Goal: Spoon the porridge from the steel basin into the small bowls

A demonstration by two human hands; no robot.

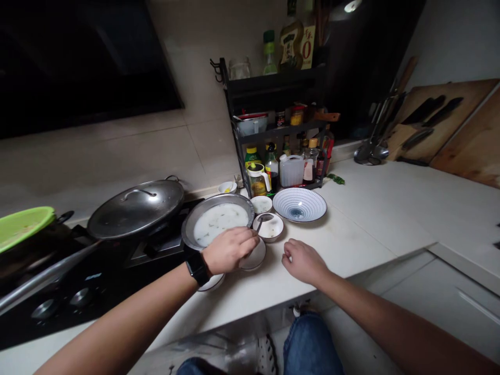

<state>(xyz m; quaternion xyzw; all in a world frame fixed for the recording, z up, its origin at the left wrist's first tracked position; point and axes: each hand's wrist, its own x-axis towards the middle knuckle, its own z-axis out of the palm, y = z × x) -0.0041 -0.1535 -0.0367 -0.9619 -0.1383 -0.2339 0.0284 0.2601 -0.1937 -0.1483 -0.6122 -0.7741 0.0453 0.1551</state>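
Both forearms (140, 320) reach forward: the palm-down left hand (228, 251) has its fingers closed on a metal spoon (266, 217) over a round white bowl (272, 229); the right hand (303, 262) curls loosely, seemingly empty.

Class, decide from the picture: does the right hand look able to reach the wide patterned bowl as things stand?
Probably yes: the right hand is near the wide patterned bowl, seems to hold nothing, and only countertop shows between them.

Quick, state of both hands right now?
Left hand: closed, apparently on the handle of a spoon; the grip itself is hidden.
Right hand: fingers loosely curled closed, nothing visible in it.
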